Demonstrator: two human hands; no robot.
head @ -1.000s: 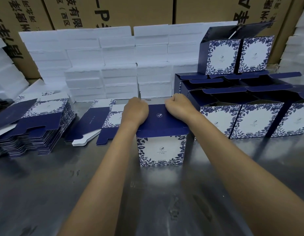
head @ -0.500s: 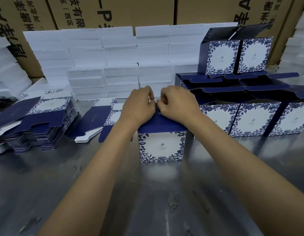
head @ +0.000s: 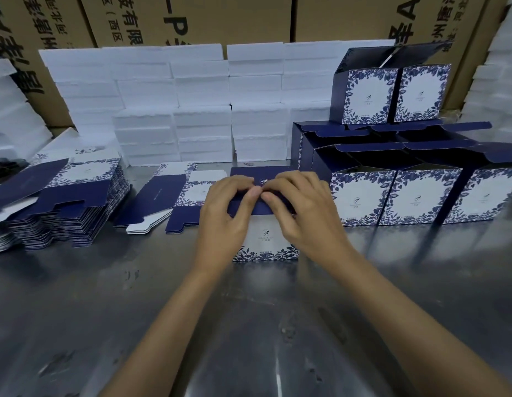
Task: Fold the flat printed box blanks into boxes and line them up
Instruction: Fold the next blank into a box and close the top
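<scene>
Head view: left hand [head: 224, 217] and right hand [head: 299, 213], spread apart a second ago, now meet and pinch the navy flap on the box [head: 266, 242] beneath them – closing looks nearly finished; finished boxes [head: 392, 196] wait just right

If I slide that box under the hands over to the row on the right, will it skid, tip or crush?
The box is probably light: thin printed card, apparently empty. On the smooth metal table it should skid easily. It looks about as tall as wide, so a high push might tip it. Both the left hand and right hand pinch its navy flap, so the card likely flexes.
</scene>
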